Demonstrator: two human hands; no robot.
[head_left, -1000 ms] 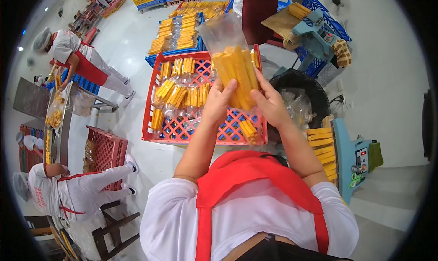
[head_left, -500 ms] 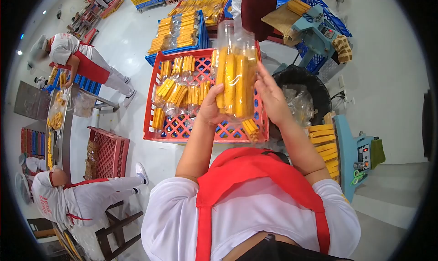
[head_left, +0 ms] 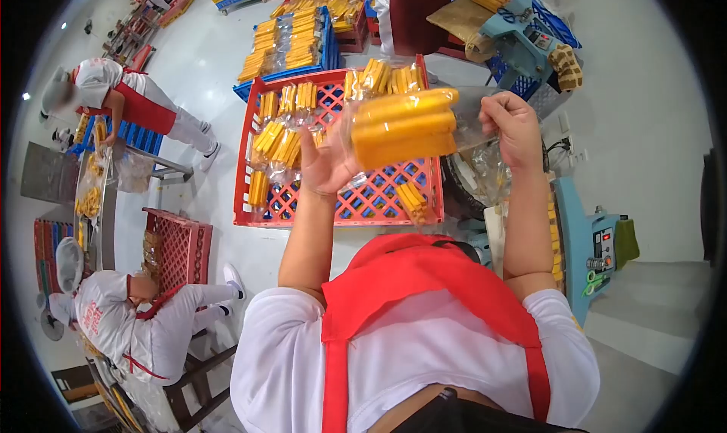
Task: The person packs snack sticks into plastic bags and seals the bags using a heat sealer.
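A clear plastic bag of yellow sticks [head_left: 405,126] lies tilted sideways between my hands, above the red crate [head_left: 341,219]. My left hand [head_left: 329,164] supports its filled end, with the thumb spread away and the fingers partly hidden behind the plastic. At the other end, my right hand [head_left: 513,130] is closed in a pinch on the loose, unfilled part of the bag. Under them, the crate holds several bagged bundles of yellow sticks [head_left: 276,143], and a single bundle [head_left: 412,200] rests near its front right corner.
A blue crate [head_left: 333,50] of bagged sticks stands beyond. To the right are a black bin [head_left: 463,187] with plastic in it and a blue-green machine [head_left: 583,243] with green scissors [head_left: 594,283]. Two co-workers [head_left: 144,103] are at the left by a long table.
The bag has turned from upright to nearly sideways. My right hand has moved right and closed on its loose end, while my left thumb has spread off the bag.
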